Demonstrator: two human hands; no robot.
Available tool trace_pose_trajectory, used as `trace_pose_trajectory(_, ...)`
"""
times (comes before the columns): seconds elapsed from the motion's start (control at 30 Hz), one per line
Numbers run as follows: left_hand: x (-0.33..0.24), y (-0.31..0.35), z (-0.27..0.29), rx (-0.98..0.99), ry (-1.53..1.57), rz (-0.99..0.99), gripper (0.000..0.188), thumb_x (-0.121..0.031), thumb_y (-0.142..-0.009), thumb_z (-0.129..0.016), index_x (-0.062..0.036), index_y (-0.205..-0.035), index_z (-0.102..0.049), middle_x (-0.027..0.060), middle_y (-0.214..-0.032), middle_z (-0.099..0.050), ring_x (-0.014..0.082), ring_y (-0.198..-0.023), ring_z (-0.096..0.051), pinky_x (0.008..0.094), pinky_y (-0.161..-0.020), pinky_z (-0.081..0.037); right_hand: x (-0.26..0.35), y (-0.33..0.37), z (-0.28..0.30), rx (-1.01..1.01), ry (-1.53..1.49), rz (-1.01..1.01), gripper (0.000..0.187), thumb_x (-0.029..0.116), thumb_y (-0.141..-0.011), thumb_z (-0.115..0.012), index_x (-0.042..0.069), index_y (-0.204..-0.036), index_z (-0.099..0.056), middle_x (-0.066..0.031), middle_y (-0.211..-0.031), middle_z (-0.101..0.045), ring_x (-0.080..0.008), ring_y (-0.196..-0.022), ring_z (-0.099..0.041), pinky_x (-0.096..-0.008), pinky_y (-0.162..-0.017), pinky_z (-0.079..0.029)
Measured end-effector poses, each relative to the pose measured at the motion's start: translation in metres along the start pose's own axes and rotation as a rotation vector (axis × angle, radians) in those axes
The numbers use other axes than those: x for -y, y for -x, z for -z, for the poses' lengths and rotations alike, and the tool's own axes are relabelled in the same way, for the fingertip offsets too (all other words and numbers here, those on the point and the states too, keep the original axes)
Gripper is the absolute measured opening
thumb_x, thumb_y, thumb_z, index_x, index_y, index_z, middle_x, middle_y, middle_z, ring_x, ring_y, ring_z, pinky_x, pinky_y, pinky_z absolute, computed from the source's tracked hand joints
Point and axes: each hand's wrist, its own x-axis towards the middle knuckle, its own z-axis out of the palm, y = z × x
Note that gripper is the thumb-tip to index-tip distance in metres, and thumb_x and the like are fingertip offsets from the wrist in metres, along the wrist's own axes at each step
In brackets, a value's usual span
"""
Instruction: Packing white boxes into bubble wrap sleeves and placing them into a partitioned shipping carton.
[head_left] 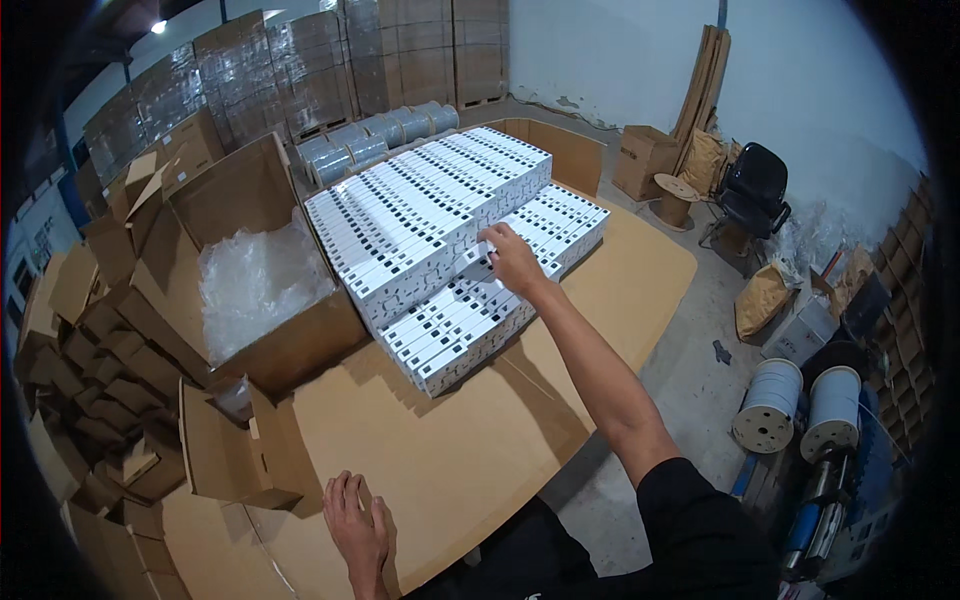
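Note:
Rows of slim white boxes with small black squares on their ends stand tightly packed in a stepped stack on the cardboard-covered table. The near right part of the stack, a lower tier, is shorter than the rest. My right hand reaches out to the step between the tiers, its fingers curled together on one slim white box that sits at a slant there. The fingers partly hide that box. Down by the table's near edge, my left hand rests palm down, fingers stretched out, holding nothing.
Left of the stack stands a large open carton with clear plastic bags inside. A small open carton lies nearer me. Folded brown boxes pile up at far left. A black chair and cable spools stand on the right floor.

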Motion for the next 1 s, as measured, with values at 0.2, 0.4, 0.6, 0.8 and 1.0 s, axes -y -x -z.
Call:
trace_pose_trajectory(0.2,0.000,0.001,0.003,-0.001,0.014,-0.001,0.042,-0.007,-0.086,-0.066,-0.0005,-0.127,-0.060,0.0198,-0.138,-0.054,0.0398,-0.134,-0.046,0.0500,-0.115,-0.034,0.033,0.027,0.024,-0.128,-0.052,0.007,0.035,-0.007,-0.086,-0.066,0.010,-0.117,-0.064,-0.0126,-0.118,-0.059,-0.0316,-0.099,-0.066,-0.0361,-0.080,-0.058)
trace_pose_trajectory(0.4,-0.001,-0.006,0.010,-0.003,0.124,0.037,0.044,-0.006,-0.088,-0.067,-0.0005,-0.131,-0.057,0.0214,-0.135,-0.055,0.0394,-0.127,-0.052,0.0481,-0.110,-0.041,0.114,0.058,0.018,-0.137,-0.244,0.058,0.033,-0.010,-0.088,-0.063,0.006,-0.117,-0.064,-0.0131,-0.112,-0.059,-0.0239,-0.084,-0.069,-0.0307,-0.065,-0.060)
trace_pose_trajectory(0.6,-0.013,-0.028,0.026,0.004,0.569,0.267,0.042,-0.011,-0.097,-0.064,-0.0024,-0.137,-0.054,0.0176,-0.126,-0.061,0.0256,-0.107,-0.064,0.0379,-0.092,-0.053,0.202,0.101,-0.003,0.048,-0.395,0.044,0.033,-0.004,-0.087,-0.065,0.008,-0.118,-0.063,-0.0135,-0.110,-0.059,-0.0310,-0.080,-0.068,-0.0407,-0.070,-0.055)
trace_pose_trajectory(0.8,-0.008,-0.039,0.026,0.049,1.201,0.475,0.039,-0.026,-0.108,-0.051,-0.0060,-0.141,-0.051,0.0106,-0.111,-0.065,0.0148,-0.092,-0.066,0.0272,-0.076,-0.054,0.246,0.156,-0.038,0.267,-0.467,0.108,0.036,-0.003,-0.085,-0.067,0.010,-0.118,-0.064,-0.0148,-0.111,-0.058,-0.0375,-0.097,-0.063,-0.0462,-0.079,-0.052)
trace_pose_trajectory(1.0,0.018,-0.037,0.018,0.055,1.332,0.530,0.037,-0.030,-0.110,-0.046,-0.0062,-0.138,-0.052,0.0084,-0.104,-0.067,0.0139,-0.088,-0.067,0.0251,-0.073,-0.054,0.269,0.178,-0.049,0.377,-0.607,0.009,0.032,-0.003,-0.086,-0.066,0.006,-0.117,-0.064,-0.0148,-0.114,-0.058,-0.0324,-0.098,-0.066,-0.0400,-0.081,-0.056)
